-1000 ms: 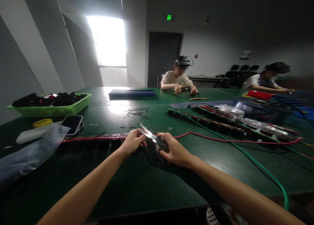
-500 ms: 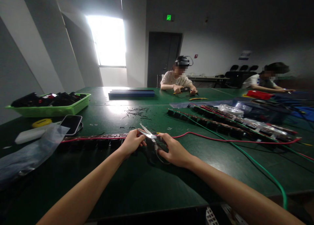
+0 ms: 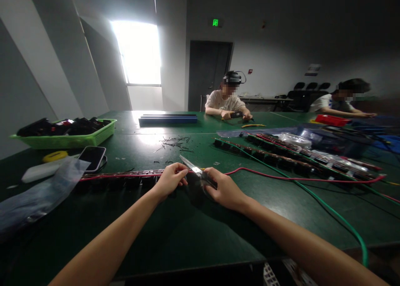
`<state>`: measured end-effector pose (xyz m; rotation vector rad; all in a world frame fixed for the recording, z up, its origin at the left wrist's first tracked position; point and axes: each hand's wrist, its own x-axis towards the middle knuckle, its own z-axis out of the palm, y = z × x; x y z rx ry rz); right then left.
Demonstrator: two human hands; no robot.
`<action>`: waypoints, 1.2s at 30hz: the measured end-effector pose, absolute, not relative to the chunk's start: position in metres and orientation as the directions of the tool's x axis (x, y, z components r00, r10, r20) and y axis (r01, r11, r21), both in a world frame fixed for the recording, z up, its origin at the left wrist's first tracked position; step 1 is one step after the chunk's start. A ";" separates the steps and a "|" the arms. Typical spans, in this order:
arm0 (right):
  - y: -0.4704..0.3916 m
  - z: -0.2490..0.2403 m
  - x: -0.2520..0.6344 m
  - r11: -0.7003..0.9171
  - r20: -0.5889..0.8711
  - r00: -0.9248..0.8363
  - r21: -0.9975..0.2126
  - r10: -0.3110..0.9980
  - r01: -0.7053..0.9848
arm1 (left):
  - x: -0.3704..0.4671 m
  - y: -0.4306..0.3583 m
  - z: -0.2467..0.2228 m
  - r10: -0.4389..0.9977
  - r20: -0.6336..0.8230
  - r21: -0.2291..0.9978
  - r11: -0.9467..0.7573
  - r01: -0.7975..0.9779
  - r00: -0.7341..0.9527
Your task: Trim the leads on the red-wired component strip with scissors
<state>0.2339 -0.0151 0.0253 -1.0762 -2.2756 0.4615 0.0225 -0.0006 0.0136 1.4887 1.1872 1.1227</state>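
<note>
My right hand point(image 3: 225, 190) is closed around the handles of a pair of scissors point(image 3: 194, 168), whose blades are together and point up and left. Just left of the blades, my left hand point(image 3: 171, 178) pinches at the right end of a long black strip of parts point(image 3: 125, 182). What lies between its fingertips is too small to make out. A red wire point(image 3: 265, 175) runs along the strip, behind both hands, and off to the right. Small dark offcuts point(image 3: 176, 142) lie scattered on the green table point(image 3: 140, 236) beyond my hands.
On the left are a green basket point(image 3: 62, 141) of black parts, a phone point(image 3: 92, 157) and a plastic bag point(image 3: 43, 198). More black strips point(image 3: 268, 155) and a green wire point(image 3: 328, 207) lie to the right. Across the table sits a person point(image 3: 225, 100) with a dark tool; another works farther right.
The scissor blades have gone from apart to together. My right hand has shifted slightly right, and my left hand stays at the strip's end.
</note>
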 end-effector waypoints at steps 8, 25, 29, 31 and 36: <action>-0.010 0.021 0.236 0.577 0.416 -0.407 -0.478 0.813 0.662 | 0.023 -0.002 0.016 0.988 0.100 0.980 -0.118 0.158 0.117; -0.017 0.023 0.233 0.580 0.336 -0.473 -0.452 0.814 0.678 | 0.024 -0.001 0.013 0.988 0.106 0.983 -0.121 0.136 0.112; -0.016 0.020 0.233 0.598 0.326 -0.502 -0.468 0.801 0.651 | 0.025 -0.001 0.014 0.991 0.087 0.987 -0.100 0.128 0.104; -0.016 0.019 0.233 0.597 0.328 -0.500 -0.473 0.802 0.648 | 0.025 -0.001 0.015 0.991 0.085 0.988 -0.098 0.123 0.106; -0.015 0.019 0.233 0.603 0.332 -0.504 -0.472 0.798 0.644 | 0.025 -0.002 0.016 0.990 0.094 0.984 -0.108 0.139 0.107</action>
